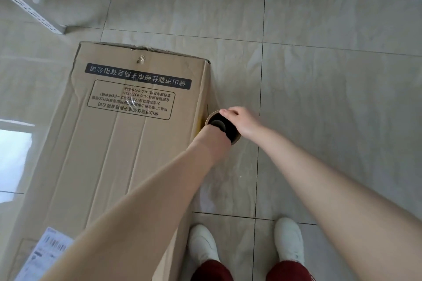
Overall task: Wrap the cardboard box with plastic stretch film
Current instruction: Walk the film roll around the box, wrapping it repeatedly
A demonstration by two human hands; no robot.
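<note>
Fingers (225, 112) of the right hand (239, 122) curled over the rim of the stretch film roll (222, 126), just right of the cardboard box (127, 143) on the floor (319, 75).
Whether the left hand (211, 141), at the roll's near rim, gripped it could not be told; film stretched unevenly might tear or slip off the box corner.

Storeroom or shop — tiled floor (319, 98), metal shelving (34, 10), shipping carton (127, 143)
</note>
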